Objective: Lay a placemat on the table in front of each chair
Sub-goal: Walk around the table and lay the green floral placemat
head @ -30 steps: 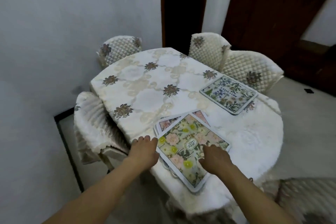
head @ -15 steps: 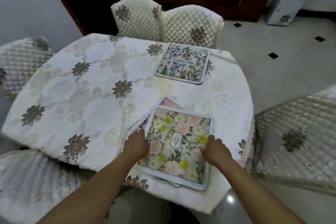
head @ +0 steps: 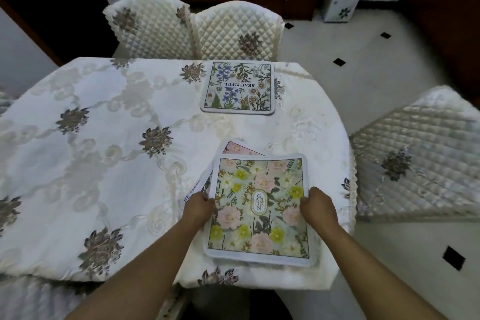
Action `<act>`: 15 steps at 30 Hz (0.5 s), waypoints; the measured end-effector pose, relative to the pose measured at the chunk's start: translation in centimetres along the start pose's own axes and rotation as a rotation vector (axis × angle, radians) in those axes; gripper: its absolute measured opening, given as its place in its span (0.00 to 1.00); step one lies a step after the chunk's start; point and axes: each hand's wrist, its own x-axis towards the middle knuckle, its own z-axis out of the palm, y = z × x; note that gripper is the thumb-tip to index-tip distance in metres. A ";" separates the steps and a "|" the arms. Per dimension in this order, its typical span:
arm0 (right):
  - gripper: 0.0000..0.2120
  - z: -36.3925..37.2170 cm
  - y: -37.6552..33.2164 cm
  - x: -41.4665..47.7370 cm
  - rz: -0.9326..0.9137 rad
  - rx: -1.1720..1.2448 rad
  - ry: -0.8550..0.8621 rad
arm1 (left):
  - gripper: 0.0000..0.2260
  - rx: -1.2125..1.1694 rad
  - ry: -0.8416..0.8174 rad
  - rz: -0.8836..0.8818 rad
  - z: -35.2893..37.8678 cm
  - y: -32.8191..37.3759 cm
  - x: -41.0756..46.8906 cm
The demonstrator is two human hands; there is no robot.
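Yellow-pink floral top placemat (head: 259,208) on stack at near bench (head: 91,163) edge; our left hand (head: 198,206) and right hand (head: 317,206) grasp its sides. Blue-flowered placemat (head: 239,87) already laid by far chair (head: 237,32). Next, we judge: lift top one off stack, carry to unserved chair.

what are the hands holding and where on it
Both hands grip the top floral placemat of the stack: left hand on its left edge, right hand on its right edge.

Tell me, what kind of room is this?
Most likely a home dining room: a table under an embroidered cloth, quilted chairs around it, and floral placemats laid on top.
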 end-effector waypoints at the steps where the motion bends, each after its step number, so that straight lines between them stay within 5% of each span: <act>1: 0.07 0.0 -0.4 -0.9 0.012 -0.002 0.021 | 0.14 0.000 -0.011 0.043 -0.5 -0.4 0.0; 15: 0.09 4.1 -10.5 -11.7 -0.097 0.070 0.144 | 0.12 0.098 0.059 0.294 -16.8 -7.7 -3.6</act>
